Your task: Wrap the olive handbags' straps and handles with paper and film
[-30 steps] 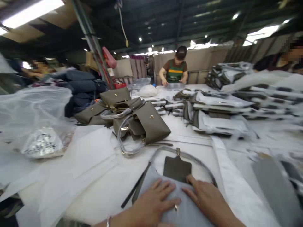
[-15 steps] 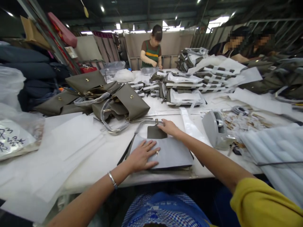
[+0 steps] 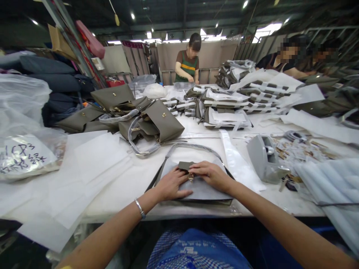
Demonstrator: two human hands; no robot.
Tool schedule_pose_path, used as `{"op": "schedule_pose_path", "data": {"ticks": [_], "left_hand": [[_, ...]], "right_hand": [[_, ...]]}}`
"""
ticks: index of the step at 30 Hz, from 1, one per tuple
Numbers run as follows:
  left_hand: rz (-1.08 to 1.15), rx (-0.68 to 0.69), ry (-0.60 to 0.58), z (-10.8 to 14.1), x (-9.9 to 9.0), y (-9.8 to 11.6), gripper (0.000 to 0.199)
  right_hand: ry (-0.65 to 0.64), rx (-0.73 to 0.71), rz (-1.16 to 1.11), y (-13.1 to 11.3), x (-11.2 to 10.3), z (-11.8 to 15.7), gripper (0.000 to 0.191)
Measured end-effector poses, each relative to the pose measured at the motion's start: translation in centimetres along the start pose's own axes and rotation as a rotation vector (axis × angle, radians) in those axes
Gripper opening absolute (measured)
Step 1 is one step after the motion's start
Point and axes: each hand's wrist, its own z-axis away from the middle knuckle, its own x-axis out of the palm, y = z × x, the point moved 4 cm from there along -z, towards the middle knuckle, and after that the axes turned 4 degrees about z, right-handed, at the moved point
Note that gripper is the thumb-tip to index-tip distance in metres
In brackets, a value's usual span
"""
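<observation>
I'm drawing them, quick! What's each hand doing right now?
Left hand: open, resting on the grey-covered bag.
Right hand: at the dark flap; whether its grip is closed can't be told.

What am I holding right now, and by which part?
The olive flap, by its end near the gold clasp, in your right hand; your left hand rests on the bag.

Handbag workshop, viewed from where I stand: olive-grey handbags (image 3: 168, 121) and wrapped stacks (image 3: 227, 114) crowd a white surface (image 3: 117, 203) beside loose sheets (image 3: 92, 160) and a tape dispenser (image 3: 258, 158); an aproned worker (image 3: 187, 63) stands beyond, beneath ceiling lamps (image 3: 132, 16).
</observation>
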Motion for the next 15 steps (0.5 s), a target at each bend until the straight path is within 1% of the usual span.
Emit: {"op": "schedule_pose_path", "data": {"ticks": [4, 6, 9, 11, 13, 14, 15], "left_hand": [[0.041, 0.029, 0.015, 0.0, -0.2, 0.1, 0.058], [0.04, 0.03, 0.035, 0.0, -0.4, 0.2, 0.057], [-0.015, 0.034, 0.067, 0.1, -0.6, 0.9, 0.058], [-0.072, 0.078, 0.066, 0.1, -0.3, 1.4, 0.058], [-0.166, 0.099, 0.036, -0.1, 0.4, 1.0, 0.063], [-0.218, 0.095, 0.01, -0.1, 0.7, 0.6, 0.064], [-0.265, 0.08, -0.022, -0.1, 1.1, 0.2, 0.064]], "right_hand": [[-0.053, -0.04, 0.093, 0.1, 1.8, 1.5, 0.05], [-0.064, -0.06, 0.107, 0.1, 2.0, 1.7, 0.055], [-0.067, -0.099, 0.131, 0.2, 2.3, 2.5, 0.063], [-0.025, -0.128, 0.177, 1.4, 3.4, 3.4, 0.067], [0.027, -0.26, 0.205, 3.4, 5.8, 4.0, 0.07], [0.097, -0.28, 0.206, 4.7, 7.0, 4.0, 0.07], [0.201, -0.28, 0.19, 6.1, 8.2, 3.9, 0.067]]}}
